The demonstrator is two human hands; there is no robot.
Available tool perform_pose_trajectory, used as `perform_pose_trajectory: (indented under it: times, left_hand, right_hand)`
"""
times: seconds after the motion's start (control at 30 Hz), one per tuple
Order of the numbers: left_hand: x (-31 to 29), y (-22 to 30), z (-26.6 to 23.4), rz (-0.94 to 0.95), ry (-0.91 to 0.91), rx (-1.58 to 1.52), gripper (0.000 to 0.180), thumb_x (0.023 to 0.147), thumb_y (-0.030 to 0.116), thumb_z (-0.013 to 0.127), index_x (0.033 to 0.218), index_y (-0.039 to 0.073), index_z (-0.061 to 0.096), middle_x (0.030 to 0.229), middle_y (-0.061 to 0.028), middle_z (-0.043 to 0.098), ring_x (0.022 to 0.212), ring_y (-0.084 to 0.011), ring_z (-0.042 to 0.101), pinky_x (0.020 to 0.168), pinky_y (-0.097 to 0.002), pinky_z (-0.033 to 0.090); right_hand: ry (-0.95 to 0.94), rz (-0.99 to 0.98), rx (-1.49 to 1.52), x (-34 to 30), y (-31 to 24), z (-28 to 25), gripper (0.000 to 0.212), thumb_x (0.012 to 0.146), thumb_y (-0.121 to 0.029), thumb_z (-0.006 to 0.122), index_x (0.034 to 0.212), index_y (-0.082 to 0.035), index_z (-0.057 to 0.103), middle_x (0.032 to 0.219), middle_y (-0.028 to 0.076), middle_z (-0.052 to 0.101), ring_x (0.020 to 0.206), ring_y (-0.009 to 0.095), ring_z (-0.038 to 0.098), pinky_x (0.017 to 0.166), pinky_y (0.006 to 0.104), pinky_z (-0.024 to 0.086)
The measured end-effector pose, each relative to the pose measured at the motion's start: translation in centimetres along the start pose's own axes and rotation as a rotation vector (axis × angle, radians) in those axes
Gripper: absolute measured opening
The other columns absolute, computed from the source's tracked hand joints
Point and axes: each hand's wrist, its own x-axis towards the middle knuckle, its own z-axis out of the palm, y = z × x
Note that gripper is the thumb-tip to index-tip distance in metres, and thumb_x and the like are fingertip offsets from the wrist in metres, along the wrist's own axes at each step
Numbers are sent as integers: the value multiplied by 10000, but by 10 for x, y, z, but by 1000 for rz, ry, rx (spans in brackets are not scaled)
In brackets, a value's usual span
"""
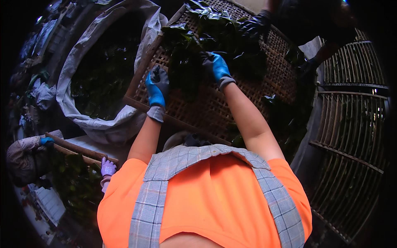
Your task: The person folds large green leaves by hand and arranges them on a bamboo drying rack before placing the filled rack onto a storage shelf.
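Observation:
A shallow woven bamboo tray (191, 118) with a wooden frame lies slanted in front of me, bearing a heap of large dark green leaves (182, 62). Both my hands wear blue gloves with dark grey palms. My right hand (218, 69) is closed at the middle of the heap, its fingers around leaves that are partly lost in shadow. Beside the tray's left edge, my left hand (157, 87) is raised with fingers loosely bent and apart, nothing visible in it. Across the tray, another person's dark-gloved hand (255, 28) touches the far leaves.
A big white sack (65, 89), its mouth rolled wide, holds dark leaves at the left. Slatted racks (351, 120) stand at the right. At lower left, another person's purple-gloved hand (108, 167) grips a wooden frame (80, 151) near more leaves, close to a person in striped sleeves.

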Motion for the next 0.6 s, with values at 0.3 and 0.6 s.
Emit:
perform_pose_trajectory:
  times: [0.3,0.6]
  left_hand:
    - [-80,86,115,138,-264,123,295,910,137,576,1172,3,555,1042,-32,613,964,-110,567,865,-241,463]
    - [-118,86,146,415,-774,423,508,937,226,518,1355,32,306,1303,-104,435,1185,-211,459,987,-344,403]
  right_hand:
    - [-2,-106,209,-25,-74,-96,293,827,-38,584,1117,-26,620,995,74,673,891,138,629,783,273,491]
    - [23,-116,1151,-117,-86,-113,291,904,-119,450,1128,-12,602,1077,91,639,975,169,597,893,305,463]
